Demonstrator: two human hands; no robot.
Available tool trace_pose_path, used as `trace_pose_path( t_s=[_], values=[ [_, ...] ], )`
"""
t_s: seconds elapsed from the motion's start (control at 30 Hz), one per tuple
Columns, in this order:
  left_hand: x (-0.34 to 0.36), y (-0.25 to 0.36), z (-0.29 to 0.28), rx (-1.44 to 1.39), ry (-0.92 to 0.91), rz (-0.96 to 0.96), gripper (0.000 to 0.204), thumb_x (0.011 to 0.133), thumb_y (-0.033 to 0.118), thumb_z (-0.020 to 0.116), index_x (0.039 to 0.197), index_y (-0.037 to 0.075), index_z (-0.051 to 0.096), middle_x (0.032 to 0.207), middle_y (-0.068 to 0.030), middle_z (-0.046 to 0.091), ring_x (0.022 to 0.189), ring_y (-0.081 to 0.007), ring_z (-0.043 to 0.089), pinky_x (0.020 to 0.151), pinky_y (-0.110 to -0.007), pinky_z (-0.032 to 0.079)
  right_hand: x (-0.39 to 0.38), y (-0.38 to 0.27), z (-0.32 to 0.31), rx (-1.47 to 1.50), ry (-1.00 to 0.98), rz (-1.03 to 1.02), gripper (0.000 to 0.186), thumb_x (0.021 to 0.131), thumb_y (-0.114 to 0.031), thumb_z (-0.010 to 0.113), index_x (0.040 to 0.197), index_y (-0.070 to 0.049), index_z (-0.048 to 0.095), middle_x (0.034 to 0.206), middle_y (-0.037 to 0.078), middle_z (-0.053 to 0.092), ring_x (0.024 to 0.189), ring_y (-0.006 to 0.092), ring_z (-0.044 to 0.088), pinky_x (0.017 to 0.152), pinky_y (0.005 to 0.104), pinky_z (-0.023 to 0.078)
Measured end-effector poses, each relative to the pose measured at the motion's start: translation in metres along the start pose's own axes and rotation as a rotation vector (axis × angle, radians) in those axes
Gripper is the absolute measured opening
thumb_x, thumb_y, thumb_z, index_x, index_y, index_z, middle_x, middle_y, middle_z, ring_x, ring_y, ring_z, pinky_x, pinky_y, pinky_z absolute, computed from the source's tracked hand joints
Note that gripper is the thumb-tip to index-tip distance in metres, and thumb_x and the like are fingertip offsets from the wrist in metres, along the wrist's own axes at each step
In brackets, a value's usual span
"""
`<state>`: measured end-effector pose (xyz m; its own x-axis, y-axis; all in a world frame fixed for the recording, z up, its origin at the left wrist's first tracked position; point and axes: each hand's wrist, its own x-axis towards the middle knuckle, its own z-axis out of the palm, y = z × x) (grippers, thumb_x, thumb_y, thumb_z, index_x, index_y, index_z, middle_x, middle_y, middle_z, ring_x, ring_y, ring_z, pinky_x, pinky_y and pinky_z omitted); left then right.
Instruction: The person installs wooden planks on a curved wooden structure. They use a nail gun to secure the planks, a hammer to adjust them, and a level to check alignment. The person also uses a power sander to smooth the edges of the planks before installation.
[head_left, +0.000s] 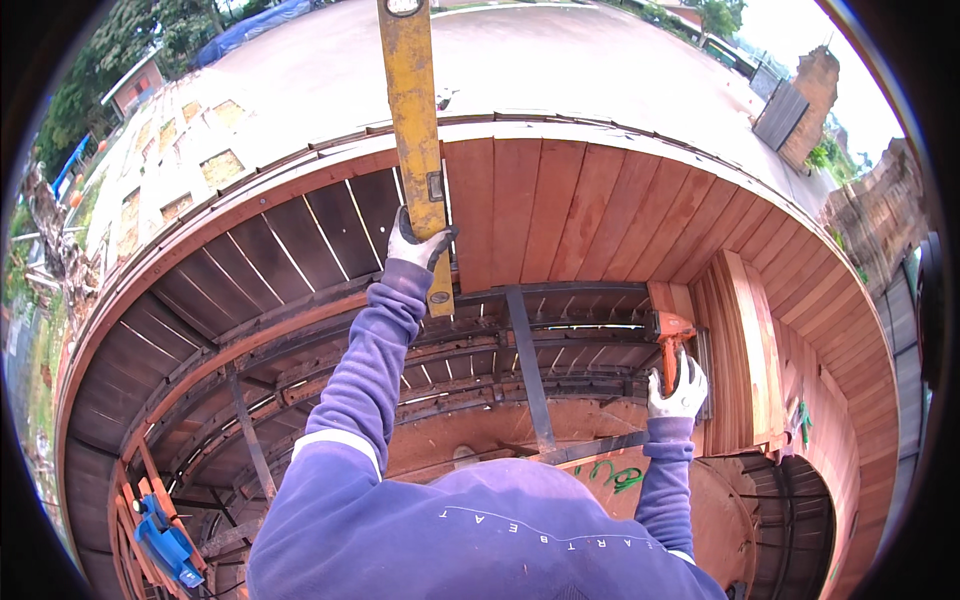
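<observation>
A worn yellow spirit level runs upright through the middle of the head view, with my gloved left hand gripping its lower part. Beside it is a run of red-brown timber boards; to its left are darker slats with gaps between them. My gloved right hand is closed on the handle of an orange hand tool, probably a nail gun, at the edge of a stack of lighter boards. The tool's working end is hard to make out.
A curved dark metal framework lies below me. A blue object rests among timber pieces at lower left. A green coiled hose is beneath. Beyond the curved rim are pale paving, trees and a rock-like structure.
</observation>
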<state>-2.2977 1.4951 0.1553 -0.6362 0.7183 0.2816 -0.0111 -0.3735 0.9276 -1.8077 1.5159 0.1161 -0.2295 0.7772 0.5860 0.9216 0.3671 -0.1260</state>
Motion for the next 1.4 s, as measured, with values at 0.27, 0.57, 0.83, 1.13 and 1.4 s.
trace_pose_path(
  t_s=[0.27,0.57,0.83,1.13,1.4],
  values=[
    [0.021,0.017,0.009,0.035,-0.035,0.038,0.056,0.073,0.004,0.083,0.120,0.005,0.052,0.103,-0.0042,0.064,0.092,-0.0129,0.063,0.083,-0.028,0.054,0.110,-0.110,-0.028,0.363,0.045,-0.300,0.062,0.075,-0.021,0.075,0.132,-0.008,0.054,0.118,0.014,0.058,0.113,0.0324,0.051,0.102,0.0453,0.036],
    [0.039,-0.030,-0.005,0.002,-0.079,-0.013,0.053,0.075,-0.003,0.076,0.122,0.001,0.050,0.107,-0.0076,0.066,0.095,-0.0155,0.065,0.087,-0.028,0.054,0.249,-0.231,-0.037,0.447,-0.034,-0.673,0.064,0.082,-0.032,0.069,0.138,-0.011,0.047,0.124,0.014,0.056,0.120,0.0324,0.048,0.108,0.0459,0.033],
    [0.026,-0.038,-0.009,0.077,-0.126,-0.085,0.044,0.079,-0.003,0.073,0.119,0.000,0.055,0.107,-0.0071,0.067,0.092,-0.0142,0.066,0.083,-0.028,0.055,0.305,-0.274,0.000,0.304,-0.207,-0.852,0.068,0.078,-0.030,0.075,0.140,-0.023,0.048,0.142,0.008,0.046,0.133,0.0308,0.039,0.113,0.0450,0.031],
    [0.026,-0.023,-0.001,-0.065,-0.043,-0.015,0.043,0.074,-0.003,0.077,0.111,-0.002,0.057,0.099,-0.0078,0.069,0.089,-0.0157,0.067,0.081,-0.028,0.055,0.304,-0.271,0.012,0.276,-0.265,-0.811,0.068,0.083,-0.034,0.071,0.144,-0.031,0.041,0.145,0.004,0.042,0.140,0.0257,0.031,0.116,0.0453,0.027],
    [0.028,-0.008,0.005,-0.004,-0.066,-0.150,0.032,0.075,-0.001,0.078,0.103,-0.001,0.063,0.095,-0.0053,0.069,0.080,-0.0111,0.066,0.074,-0.024,0.055,0.304,-0.271,0.018,0.203,-0.242,-0.786,0.068,0.084,-0.043,0.069,0.145,-0.035,0.039,0.147,0.003,0.041,0.140,0.0249,0.030,0.117,0.0440,0.027]
  ],
)
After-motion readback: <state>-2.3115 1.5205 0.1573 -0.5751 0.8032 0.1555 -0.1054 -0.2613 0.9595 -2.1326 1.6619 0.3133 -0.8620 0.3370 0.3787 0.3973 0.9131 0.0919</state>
